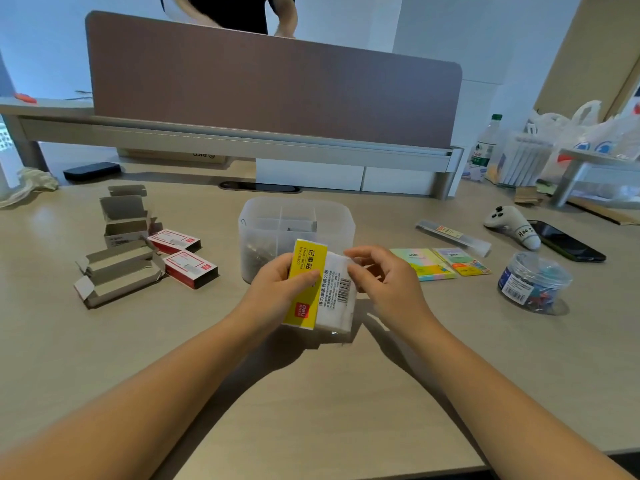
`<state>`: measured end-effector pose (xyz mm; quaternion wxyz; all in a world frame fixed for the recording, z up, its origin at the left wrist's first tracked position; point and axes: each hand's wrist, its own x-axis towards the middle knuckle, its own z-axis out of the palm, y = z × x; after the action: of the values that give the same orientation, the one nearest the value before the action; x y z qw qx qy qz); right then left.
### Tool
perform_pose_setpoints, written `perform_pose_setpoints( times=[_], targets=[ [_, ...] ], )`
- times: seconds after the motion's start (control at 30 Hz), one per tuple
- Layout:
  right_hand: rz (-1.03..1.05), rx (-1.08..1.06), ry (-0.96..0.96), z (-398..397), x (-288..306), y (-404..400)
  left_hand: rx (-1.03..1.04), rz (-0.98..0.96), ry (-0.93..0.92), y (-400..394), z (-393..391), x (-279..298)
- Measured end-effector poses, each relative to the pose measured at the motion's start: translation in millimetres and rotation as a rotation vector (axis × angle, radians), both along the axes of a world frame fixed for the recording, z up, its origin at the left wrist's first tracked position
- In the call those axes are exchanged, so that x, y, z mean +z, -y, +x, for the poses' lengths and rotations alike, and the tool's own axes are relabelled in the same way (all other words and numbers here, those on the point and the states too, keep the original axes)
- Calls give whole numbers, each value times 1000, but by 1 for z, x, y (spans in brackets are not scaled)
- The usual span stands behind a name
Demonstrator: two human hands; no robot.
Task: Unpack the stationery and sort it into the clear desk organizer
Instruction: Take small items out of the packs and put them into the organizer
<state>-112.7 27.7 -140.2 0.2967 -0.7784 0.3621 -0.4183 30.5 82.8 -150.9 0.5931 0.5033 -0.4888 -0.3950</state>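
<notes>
The sticky-note pack (320, 289), a flat rectangular block in glossy clear wrap with a yellow band down one side and a white barcoded label down the other, sits between my hands just above the counter (311, 393). My left hand (277, 289) grips it along the yellow edge, thumb curled over the front. My right hand (384, 277) is at the pack's far right corner with its fingers curled; whether they pinch the wrap I cannot tell.

Right behind the pack stands the clear desk organizer (298, 223), a rounded frosted plastic tub split by thin dividers, with something grey and metallic in the compartment nearest my left hand.

Out past my left hand lie opened grey cardboard boxes (119, 268) with flaps up, and two small red-and-white boxes (183, 254) beside them. Past my right hand lie two flat pastel sticky-tab packs (440, 263), a long slim clear sleeve (453, 237), and a round transparent tub of coloured clips (533, 280). Farther right are a white controller (512, 225) and a dark phone (568, 242), side by side.
</notes>
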Motion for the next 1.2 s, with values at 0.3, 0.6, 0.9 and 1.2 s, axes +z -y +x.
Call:
perform_pose_setpoints(
  times=[0.3,0.6,0.9,1.2],
  targets=[
    [18,24,166,2,1,-6,23,32,15,-1,12,2],
    [173,113,129,5,-3,1,82,2,47,-3,13,0],
    [165,-3,85,7,-6,3,100,-47,105,-3,11,1],
    [302,30,262,6,-2,0,104,-25,92,-3,14,3]
  ],
)
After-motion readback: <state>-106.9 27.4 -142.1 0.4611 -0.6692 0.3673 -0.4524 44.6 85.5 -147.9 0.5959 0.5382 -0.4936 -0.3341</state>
